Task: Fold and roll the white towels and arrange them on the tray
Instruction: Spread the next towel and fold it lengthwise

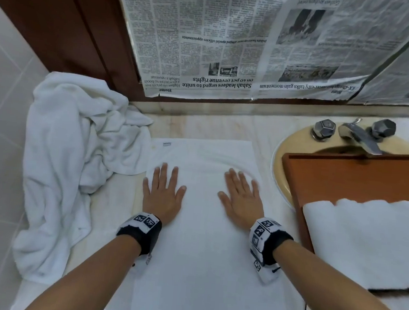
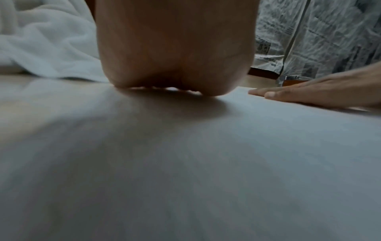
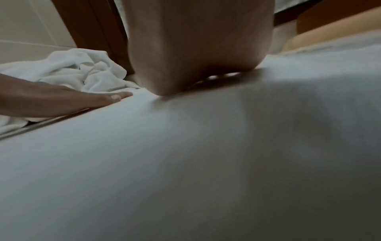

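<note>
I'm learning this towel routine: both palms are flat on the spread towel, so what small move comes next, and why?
Probably roll: the flat towel already lies smooth under the open left hand and right hand, so take one end and start rolling.

The head view is evenly and softly lit, with only faint shadows under the left hand [image 1: 162, 195] and right hand [image 1: 241, 200]. The flat towel [image 1: 202, 253] beneath them is so bright its texture washes out. Straight lines bow toward the edges, and the right fingers look slightly smeared. Both wrist views are dim, grey and grainy; the towel close to the lens is a blur, and a dark shadow pools under each palm, with thin slivers of light showing beneath
</note>
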A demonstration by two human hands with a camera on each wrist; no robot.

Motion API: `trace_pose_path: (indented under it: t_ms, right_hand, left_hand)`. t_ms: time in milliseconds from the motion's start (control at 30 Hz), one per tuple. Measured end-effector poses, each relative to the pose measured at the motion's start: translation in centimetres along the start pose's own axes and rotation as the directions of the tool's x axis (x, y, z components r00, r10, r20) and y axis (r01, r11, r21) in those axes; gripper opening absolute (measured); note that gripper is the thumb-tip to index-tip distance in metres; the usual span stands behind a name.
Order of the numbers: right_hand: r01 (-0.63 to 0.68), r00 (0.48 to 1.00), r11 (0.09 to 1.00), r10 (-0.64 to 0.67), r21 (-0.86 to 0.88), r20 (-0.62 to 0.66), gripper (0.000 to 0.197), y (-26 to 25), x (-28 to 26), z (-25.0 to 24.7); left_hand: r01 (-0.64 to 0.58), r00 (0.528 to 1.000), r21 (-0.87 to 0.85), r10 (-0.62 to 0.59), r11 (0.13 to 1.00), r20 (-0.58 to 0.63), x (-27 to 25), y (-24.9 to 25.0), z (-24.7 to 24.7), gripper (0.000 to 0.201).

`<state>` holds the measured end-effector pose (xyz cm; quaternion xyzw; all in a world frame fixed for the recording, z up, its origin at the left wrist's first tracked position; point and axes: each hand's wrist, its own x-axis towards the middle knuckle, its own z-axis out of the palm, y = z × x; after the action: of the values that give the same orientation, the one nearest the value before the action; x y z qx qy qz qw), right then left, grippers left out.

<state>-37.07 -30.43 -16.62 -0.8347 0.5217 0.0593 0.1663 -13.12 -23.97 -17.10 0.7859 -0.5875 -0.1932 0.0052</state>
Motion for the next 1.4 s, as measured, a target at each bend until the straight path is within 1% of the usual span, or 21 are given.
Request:
trace_pose_path:
  t_ms: [33, 67, 133, 200, 267, 367, 467, 567, 633, 767, 1000, 1100, 1167, 1233, 1300, 1367, 1400]
  right_hand:
    - [-0.033, 0.999, 0.999, 0.033, 0.011, -0.004, 0.066, 0.6, 0.7, -0.4]
    - [-0.037, 0.999, 0.999, 0.037, 0.011, -0.004, 0.066, 0.8, 1.4, -0.8]
    - [0.037, 0.999, 0.999, -0.037, -0.007, -0.003, 0.07, 0.3, 2.7, -1.2]
    - [0.126, 0.992, 0.992, -0.126, -0.01, 0.001, 0.071, -0.9, 4.2, -1.4]
    - [0.143, 0.99, 0.99, -0.143, 0.003, 0.008, 0.066, -1.8, 6.0, -1.6]
    - [0.109, 0.994, 0.994, -0.109, 0.024, 0.003, 0.061, -2.1, 8.7, -2.2]
    - [0.089, 0.996, 0.996, -0.089, 0.009, 0.005, 0.061, -0.9, 10.9, -2.7]
    - [0.079, 0.997, 0.997, -0.079, 0.006, 0.007, 0.062, 1.2, 12.3, -3.3]
    - [0.096, 0.995, 0.995, -0.096, -0.012, 0.014, 0.062, 2.6, 13.0, -3.9]
    - [0.152, 0.988, 0.987, -0.149, -0.052, 0.045, 0.061, 4.4, 14.7, -4.9]
    - [0.186, 0.981, 0.981, -0.181, -0.063, 0.065, 0.062, 4.8, 17.2, -6.5]
    - [0.08, 0.997, 0.997, -0.081, 0.021, 0.02, 0.062, 4.4, 15.9, -6.7]
    - [-0.021, 1.0, 0.995, 0.023, 0.094, -0.016, 0.063, 4.1, 13.5, -6.7]
    - [-0.128, 0.99, 0.977, 0.135, 0.169, -0.034, 0.064, 3.9, 10.5, -6.7]
    - [-0.258, 0.958, 0.945, 0.277, 0.199, -0.073, 0.064, 3.7, 7.0, -6.3]
    - [-0.36, 0.907, 0.906, 0.396, 0.223, -0.144, 0.056, 3.8, 4.1, -5.8]
    - [-0.392, 0.885, 0.889, 0.435, 0.238, -0.167, 0.05, 4.0, 3.1, -5.4]
  left_hand:
    - [-0.003, 1.0, 0.009, 0.003, 1.0, -0.002, 0.6, 0.0, -0.2, 0.066]
    - [-0.015, 1.0, 0.025, 0.015, 1.0, -0.019, 1.1, 0.2, -0.3, 0.069]
    - [-0.043, 0.997, 0.039, 0.046, 0.998, -0.065, 2.1, 1.1, -0.6, 0.079]
    - [-0.055, 0.996, 0.038, 0.057, 0.998, -0.063, 3.5, 2.1, -0.6, 0.082]
    - [-0.049, 0.997, 0.042, 0.052, 0.998, -0.056, 5.1, 2.9, -0.8, 0.079]
    - [-0.045, 0.997, 0.056, 0.049, 0.997, -0.059, 7.5, 3.2, -1.2, 0.079]
    - [-0.034, 0.997, 0.037, 0.036, 0.999, -0.075, 9.5, 2.6, -1.7, 0.081]
    - [-0.014, 0.997, 0.035, 0.016, 0.999, -0.076, 11.3, 2.0, -2.4, 0.071]
    - [-0.007, 0.998, 0.03, 0.009, 1.0, -0.066, 12.2, 1.8, -2.7, 0.066]
    - [0.0, 0.997, 0.01, 0.001, 1.0, -0.078, 13.6, 1.7, -3.0, 0.067]
    - [0.036, 0.998, -0.002, -0.036, 0.999, -0.054, 15.3, 1.9, -3.7, 0.067]
    - [0.022, 0.998, 0.001, -0.022, 1.0, -0.057, 15.2, 1.9, -4.0, 0.066]
    - [0.008, 0.997, -0.003, -0.008, 1.0, -0.076, 14.9, 1.9, -4.3, 0.064]
    - [-0.018, 0.994, -0.02, 0.015, 1.0, -0.11, 14.4, 2.3, -4.8, 0.067]
    - [-0.067, 0.986, -0.026, 0.062, 0.997, -0.153, 13.7, 3.3, -5.2, 0.068]
    - [-0.133, 0.969, 0.003, 0.13, 0.991, -0.209, 13.3, 4.9, -5.8, 0.062]
    - [-0.166, 0.963, -0.003, 0.161, 0.986, -0.214, 13.3, 5.9, -6.1, 0.058]
